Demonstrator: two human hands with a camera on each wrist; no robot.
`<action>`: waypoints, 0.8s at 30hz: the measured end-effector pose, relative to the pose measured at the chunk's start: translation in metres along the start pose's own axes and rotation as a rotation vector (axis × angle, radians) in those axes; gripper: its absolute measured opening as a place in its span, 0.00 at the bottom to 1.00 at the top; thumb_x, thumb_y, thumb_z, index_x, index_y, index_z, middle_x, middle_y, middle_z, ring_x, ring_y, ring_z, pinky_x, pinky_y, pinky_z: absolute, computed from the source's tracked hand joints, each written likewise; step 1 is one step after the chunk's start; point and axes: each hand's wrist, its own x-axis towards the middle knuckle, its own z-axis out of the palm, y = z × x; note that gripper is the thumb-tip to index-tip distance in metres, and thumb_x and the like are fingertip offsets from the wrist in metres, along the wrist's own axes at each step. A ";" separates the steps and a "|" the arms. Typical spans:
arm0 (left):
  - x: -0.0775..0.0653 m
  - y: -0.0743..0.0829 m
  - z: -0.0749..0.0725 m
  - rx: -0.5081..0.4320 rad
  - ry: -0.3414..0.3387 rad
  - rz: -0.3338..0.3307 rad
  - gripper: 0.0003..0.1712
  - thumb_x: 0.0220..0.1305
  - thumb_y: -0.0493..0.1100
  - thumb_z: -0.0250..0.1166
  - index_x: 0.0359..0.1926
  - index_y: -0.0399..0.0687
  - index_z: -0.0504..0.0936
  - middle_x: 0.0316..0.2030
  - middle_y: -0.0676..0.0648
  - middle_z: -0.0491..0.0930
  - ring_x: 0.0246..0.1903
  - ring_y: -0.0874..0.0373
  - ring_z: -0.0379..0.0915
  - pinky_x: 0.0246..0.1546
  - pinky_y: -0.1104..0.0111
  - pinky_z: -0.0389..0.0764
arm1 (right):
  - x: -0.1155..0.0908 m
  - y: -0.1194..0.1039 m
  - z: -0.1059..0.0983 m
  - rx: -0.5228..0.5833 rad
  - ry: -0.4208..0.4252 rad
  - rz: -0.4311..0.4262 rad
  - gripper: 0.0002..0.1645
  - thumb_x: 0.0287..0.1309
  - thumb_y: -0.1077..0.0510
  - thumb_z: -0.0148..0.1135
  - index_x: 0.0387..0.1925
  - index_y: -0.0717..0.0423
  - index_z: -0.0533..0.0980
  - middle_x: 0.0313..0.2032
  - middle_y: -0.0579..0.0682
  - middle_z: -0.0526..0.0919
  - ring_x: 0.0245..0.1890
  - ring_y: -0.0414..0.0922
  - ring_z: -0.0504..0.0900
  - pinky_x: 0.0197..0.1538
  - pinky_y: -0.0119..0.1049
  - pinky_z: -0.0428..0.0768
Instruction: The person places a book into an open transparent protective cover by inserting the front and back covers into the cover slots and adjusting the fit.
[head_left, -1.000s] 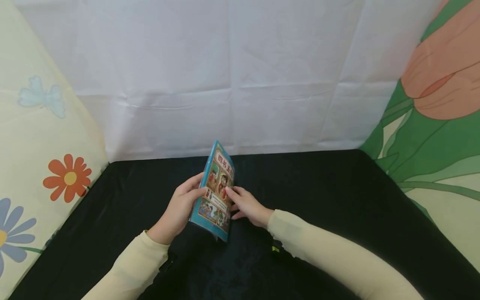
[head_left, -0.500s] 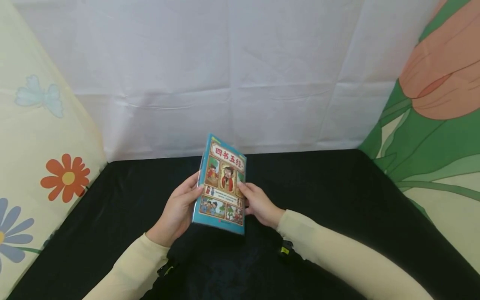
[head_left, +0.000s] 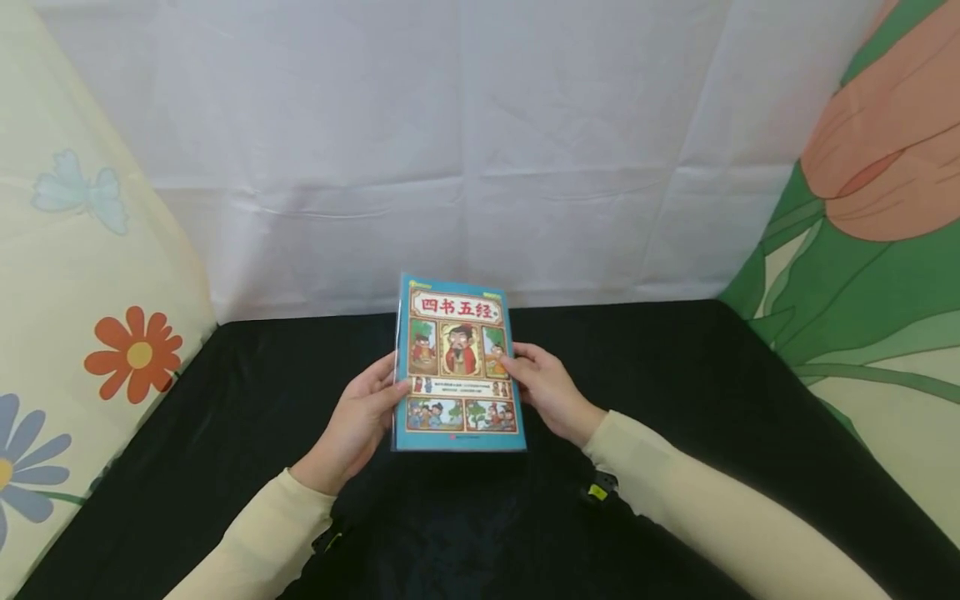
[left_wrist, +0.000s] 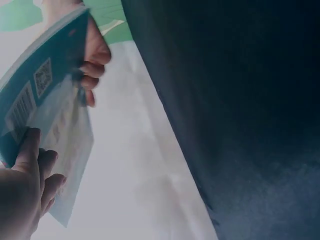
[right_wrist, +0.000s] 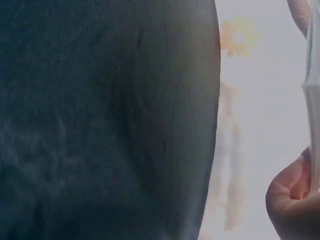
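Note:
A thin blue picture book (head_left: 459, 367) with a red Chinese title and cartoon panels is held up above the black table, front cover toward the head view. My left hand (head_left: 358, 417) grips its left edge, thumb on the cover and fingers behind. On the right edge, my right hand (head_left: 551, 389) pinches the book with the thumb in front. The left wrist view shows the back cover of the book (left_wrist: 60, 55), with a barcode and a square code. Only a pale edge of the book (right_wrist: 314, 100) appears in the right wrist view, beside the right hand (right_wrist: 295, 192).
A black cloth (head_left: 675, 417) covers the table. Behind it hangs a white sheet (head_left: 465, 150). A flowered panel (head_left: 75, 275) stands at the left and a tulip-patterned panel (head_left: 885, 275) at the right. A dark strap device (head_left: 600, 487) sits under the right sleeve.
The book has turned from steeply angled to facing the head view squarely. My right hand has moved rightward with its right edge, while my left hand has stayed nearly in place.

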 end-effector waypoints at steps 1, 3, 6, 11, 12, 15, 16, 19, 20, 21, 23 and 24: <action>0.000 -0.001 0.000 0.004 0.000 -0.005 0.29 0.77 0.34 0.43 0.74 0.36 0.48 0.67 0.34 0.62 0.55 0.57 0.75 0.52 0.66 0.76 | -0.001 -0.001 -0.002 -0.008 0.002 -0.008 0.27 0.74 0.57 0.48 0.66 0.70 0.60 0.48 0.57 0.81 0.39 0.40 0.82 0.42 0.35 0.80; 0.001 -0.003 -0.001 0.017 -0.002 -0.015 0.29 0.77 0.34 0.43 0.74 0.35 0.49 0.67 0.33 0.63 0.55 0.57 0.75 0.52 0.66 0.76 | -0.003 -0.004 -0.006 -0.013 0.005 -0.020 0.27 0.74 0.58 0.49 0.65 0.71 0.60 0.47 0.57 0.82 0.38 0.40 0.83 0.42 0.34 0.80; 0.003 -0.006 -0.001 0.035 -0.012 -0.026 0.29 0.76 0.34 0.43 0.73 0.34 0.49 0.65 0.31 0.64 0.54 0.56 0.75 0.52 0.66 0.77 | -0.007 -0.008 -0.011 -0.029 0.010 -0.031 0.27 0.73 0.58 0.50 0.65 0.72 0.61 0.46 0.56 0.83 0.38 0.39 0.83 0.42 0.34 0.81; 0.005 -0.010 0.000 0.058 -0.013 -0.044 0.29 0.76 0.34 0.45 0.73 0.32 0.50 0.64 0.30 0.66 0.52 0.57 0.77 0.52 0.66 0.77 | -0.010 -0.011 -0.016 -0.041 0.036 -0.017 0.27 0.73 0.58 0.49 0.64 0.72 0.61 0.46 0.56 0.83 0.37 0.38 0.83 0.41 0.33 0.81; 0.006 -0.010 0.001 0.064 -0.010 -0.049 0.29 0.76 0.34 0.46 0.73 0.32 0.50 0.64 0.30 0.67 0.52 0.57 0.77 0.52 0.66 0.77 | -0.010 -0.011 -0.017 -0.039 0.045 -0.012 0.26 0.73 0.58 0.49 0.64 0.72 0.62 0.46 0.56 0.83 0.37 0.38 0.83 0.41 0.33 0.81; 0.007 -0.012 0.001 0.083 -0.005 -0.060 0.30 0.75 0.34 0.48 0.72 0.31 0.51 0.63 0.31 0.68 0.50 0.57 0.78 0.51 0.66 0.77 | -0.011 -0.012 -0.019 -0.040 0.072 -0.005 0.26 0.73 0.59 0.49 0.64 0.72 0.62 0.47 0.56 0.83 0.37 0.38 0.83 0.41 0.32 0.80; 0.007 -0.013 0.002 0.089 -0.004 -0.063 0.30 0.75 0.33 0.48 0.72 0.31 0.52 0.63 0.31 0.68 0.50 0.57 0.78 0.50 0.66 0.78 | -0.011 -0.013 -0.019 -0.042 0.077 -0.004 0.26 0.73 0.59 0.49 0.64 0.72 0.62 0.47 0.56 0.83 0.37 0.38 0.83 0.41 0.32 0.80; 0.008 -0.014 0.001 0.105 -0.006 -0.070 0.30 0.74 0.33 0.50 0.72 0.30 0.53 0.62 0.31 0.70 0.49 0.57 0.79 0.50 0.66 0.78 | -0.012 -0.014 -0.021 -0.047 0.090 -0.007 0.26 0.73 0.59 0.50 0.64 0.72 0.63 0.46 0.56 0.83 0.36 0.37 0.83 0.41 0.32 0.80; 0.008 -0.015 0.001 0.110 -0.004 -0.073 0.30 0.74 0.33 0.50 0.71 0.30 0.53 0.62 0.31 0.70 0.48 0.57 0.79 0.50 0.66 0.78 | -0.012 -0.014 -0.021 -0.049 0.092 -0.008 0.26 0.72 0.59 0.50 0.63 0.72 0.63 0.46 0.55 0.84 0.36 0.37 0.83 0.41 0.32 0.80; 0.009 -0.015 0.001 0.114 -0.005 -0.075 0.30 0.73 0.33 0.51 0.71 0.30 0.53 0.61 0.31 0.70 0.48 0.57 0.80 0.49 0.65 0.78 | -0.012 -0.015 -0.021 -0.052 0.093 -0.009 0.26 0.72 0.59 0.51 0.63 0.72 0.63 0.45 0.55 0.84 0.36 0.37 0.83 0.41 0.32 0.80; 0.009 -0.016 0.001 0.125 -0.004 -0.082 0.30 0.73 0.32 0.52 0.71 0.29 0.54 0.61 0.31 0.71 0.47 0.57 0.80 0.49 0.65 0.79 | -0.012 -0.015 -0.022 -0.057 0.098 -0.010 0.26 0.72 0.59 0.52 0.63 0.72 0.64 0.44 0.53 0.84 0.36 0.37 0.83 0.41 0.32 0.80; 0.009 -0.016 0.001 0.129 -0.003 -0.085 0.30 0.72 0.32 0.52 0.71 0.29 0.54 0.60 0.31 0.71 0.47 0.57 0.80 0.48 0.65 0.79 | -0.012 -0.016 -0.022 -0.059 0.101 -0.009 0.26 0.71 0.59 0.52 0.62 0.72 0.64 0.43 0.53 0.85 0.35 0.37 0.83 0.40 0.31 0.80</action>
